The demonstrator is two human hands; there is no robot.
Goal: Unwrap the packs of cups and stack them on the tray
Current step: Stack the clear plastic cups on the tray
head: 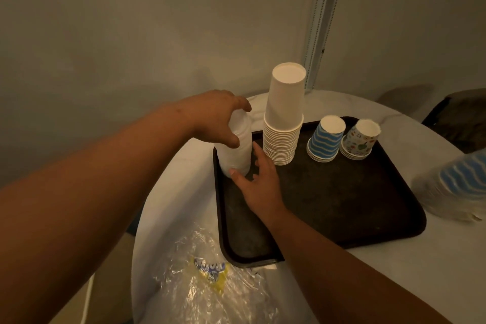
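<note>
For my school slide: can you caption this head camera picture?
Both hands, left and right, steady a white cup stack on the dark tray.

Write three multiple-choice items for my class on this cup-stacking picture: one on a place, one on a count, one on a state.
1. Where does the tall white paper stack stand?
A. on the tray
B. on the floor
C. on a chair

2. How many cup stacks stand on the tray?
A. two
B. four
C. six

3. What does the left hand do?
A. hangs idle
B. grips the translucent cup stack
C. lifts the tray

Answers: 1 A, its base sits on the dark tray. 2 B, translucent, white, blue-striped stack, patterned stack. 3 B, fingers curl round its top.
</note>
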